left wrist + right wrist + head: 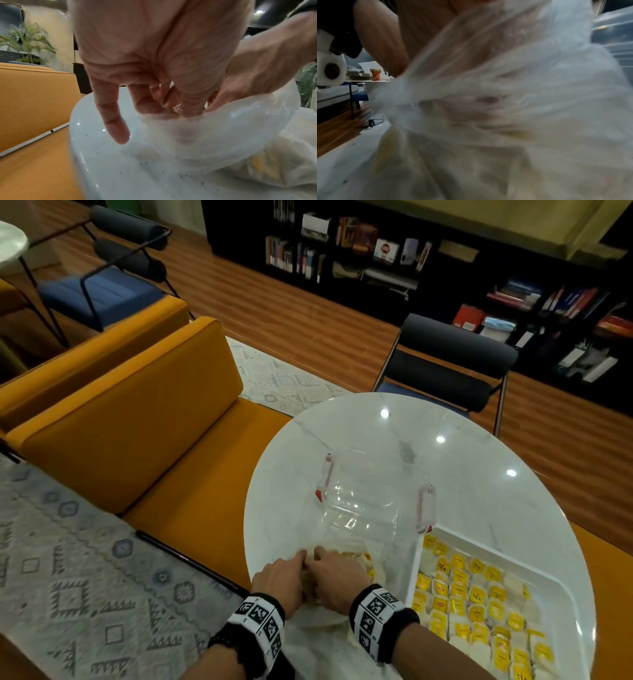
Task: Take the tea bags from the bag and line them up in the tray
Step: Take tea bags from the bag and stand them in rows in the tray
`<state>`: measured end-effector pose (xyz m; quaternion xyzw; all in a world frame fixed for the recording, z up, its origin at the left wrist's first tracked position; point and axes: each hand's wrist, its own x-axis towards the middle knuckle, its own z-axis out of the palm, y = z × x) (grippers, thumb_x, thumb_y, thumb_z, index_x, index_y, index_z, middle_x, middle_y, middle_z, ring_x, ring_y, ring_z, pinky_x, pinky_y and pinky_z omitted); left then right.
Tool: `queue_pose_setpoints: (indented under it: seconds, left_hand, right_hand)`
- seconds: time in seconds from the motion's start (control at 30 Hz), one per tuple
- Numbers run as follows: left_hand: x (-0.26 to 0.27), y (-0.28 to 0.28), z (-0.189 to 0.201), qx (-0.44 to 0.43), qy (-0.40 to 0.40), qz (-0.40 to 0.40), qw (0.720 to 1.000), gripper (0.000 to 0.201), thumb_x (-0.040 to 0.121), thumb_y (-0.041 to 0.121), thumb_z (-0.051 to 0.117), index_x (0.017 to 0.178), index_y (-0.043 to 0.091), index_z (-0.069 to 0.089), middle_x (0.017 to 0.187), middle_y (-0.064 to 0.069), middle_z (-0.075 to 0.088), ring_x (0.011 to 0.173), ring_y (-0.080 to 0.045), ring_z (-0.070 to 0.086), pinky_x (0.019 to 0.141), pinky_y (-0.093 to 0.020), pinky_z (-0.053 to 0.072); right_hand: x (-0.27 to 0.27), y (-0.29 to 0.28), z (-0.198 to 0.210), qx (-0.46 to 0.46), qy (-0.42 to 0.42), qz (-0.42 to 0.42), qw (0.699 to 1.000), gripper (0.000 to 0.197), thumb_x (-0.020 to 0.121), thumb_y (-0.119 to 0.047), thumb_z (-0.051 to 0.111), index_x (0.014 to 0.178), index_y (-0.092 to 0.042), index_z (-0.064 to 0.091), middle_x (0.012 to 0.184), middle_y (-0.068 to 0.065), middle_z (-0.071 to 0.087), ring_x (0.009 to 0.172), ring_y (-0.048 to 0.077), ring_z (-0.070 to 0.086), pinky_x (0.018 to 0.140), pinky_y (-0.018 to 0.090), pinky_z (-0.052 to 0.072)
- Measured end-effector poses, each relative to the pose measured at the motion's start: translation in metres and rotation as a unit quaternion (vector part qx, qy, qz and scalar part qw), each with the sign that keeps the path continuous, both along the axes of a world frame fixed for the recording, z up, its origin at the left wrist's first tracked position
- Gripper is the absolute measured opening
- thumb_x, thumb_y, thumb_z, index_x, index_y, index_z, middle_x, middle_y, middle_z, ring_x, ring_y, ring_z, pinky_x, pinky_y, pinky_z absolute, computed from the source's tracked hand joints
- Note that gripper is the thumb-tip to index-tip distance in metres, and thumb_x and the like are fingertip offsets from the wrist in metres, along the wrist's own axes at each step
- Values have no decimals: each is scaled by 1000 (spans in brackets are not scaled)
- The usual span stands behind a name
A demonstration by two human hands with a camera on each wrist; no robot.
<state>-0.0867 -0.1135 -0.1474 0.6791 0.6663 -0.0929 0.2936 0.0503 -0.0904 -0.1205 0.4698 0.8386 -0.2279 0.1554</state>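
Gripping bag (356, 568) with both hands, tray (534, 568) holding tea bags (478, 594)

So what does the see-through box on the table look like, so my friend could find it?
Look at the round white marble table. Near its middle, just beyond the white tray of yellow tea bags and the plastic bag, sits a clear plastic container. It is the only see-through thing there, with a red-and-clear clip on each of two opposite sides.
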Motion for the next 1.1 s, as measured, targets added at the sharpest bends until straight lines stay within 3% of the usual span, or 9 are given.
queue_pose_setpoints:
  seconds: [0.23, 0.37, 0.47, 0.73, 0.83, 0.9, 0.97, 1.1]
  left_hand:
    - [5, -3, 3, 5, 18, -10, 1000, 55, 95, 19, 57, 145, 26, 35, 126, -9, 63, 118, -32, 59, 94, -41, 48]
    - [3, -5, 1, 5, 9, -3, 1000, 58, 95, 22, 57, 147, 30, 33, 129, -9, 62, 119, -32, 59, 96, -42, 50]
    - [2, -8, -2, 7, 6, -8, 1000, 62, 95, 25, 60, 149, 31, 30, 132, -9, 60, 121, -32, 58, 98, -43, 50]
    - [7, -9, -1, -3, 6, 2, 1000, 66, 94, 25, 60, 152, 34, 30, 139, -8, 57, 127, -31, 54, 103, -42, 46]
    - [6, -7, 2, -8, -25, 24, 999, 63, 95, 27, 61, 151, 35, 35, 144, -2, 54, 131, -27, 51, 106, -40, 43]
    - [6, -8, 8, -1, -64, 48, 997, 52, 96, 27, 59, 145, 34, 44, 140, 4, 58, 129, -22, 51, 106, -38, 44]
    - [4, -6, 15, 24, -103, 73, 992, 37, 99, 28, 56, 135, 34, 54, 130, 9, 63, 123, -17, 53, 103, -36, 45]
    - [5, 0, 39, 126, -198, 150, 961, 18, 101, 36, 54, 108, 26, 67, 103, 9, 71, 102, -16, 64, 92, -38, 52]
  right_hand:
    - [-7, 1, 0, -9, 44, -32, 998, 23, 93, -15, 55, 113, -4, 62, 108, 14, 55, 96, 33, 60, 77, 36, 43]
    - [4, 2, -1, -13, 76, -72, 994, 20, 90, -16, 54, 102, -6, 67, 96, 9, 53, 82, 24, 52, 72, 31, 39]
    - [18, 4, -1, -7, 114, -115, 987, 19, 85, -24, 60, 93, -11, 72, 96, 8, 63, 84, 25, 59, 73, 29, 43]
    - [55, 2, 20, 7, 255, -206, 945, 18, 75, -25, 75, 91, -16, 77, 79, -5, 67, 67, 4, 55, 63, 8, 40]
    - [75, 4, 33, -23, 325, -252, 911, 19, 68, -36, 80, 80, -21, 77, 62, -11, 67, 57, 0, 58, 59, 10, 43]
    - [86, 5, 43, -54, 359, -277, 889, 15, 72, -29, 84, 80, -18, 78, 66, -4, 71, 58, 4, 62, 61, 19, 50]
    - [95, 8, 52, -83, 388, -298, 868, 12, 76, -21, 84, 85, -15, 78, 73, 4, 73, 63, 12, 67, 64, 25, 54]
    - [107, 9, 76, -117, 424, -315, 841, 7, 79, -12, 80, 86, -13, 78, 72, 4, 72, 64, 15, 66, 68, 32, 55]
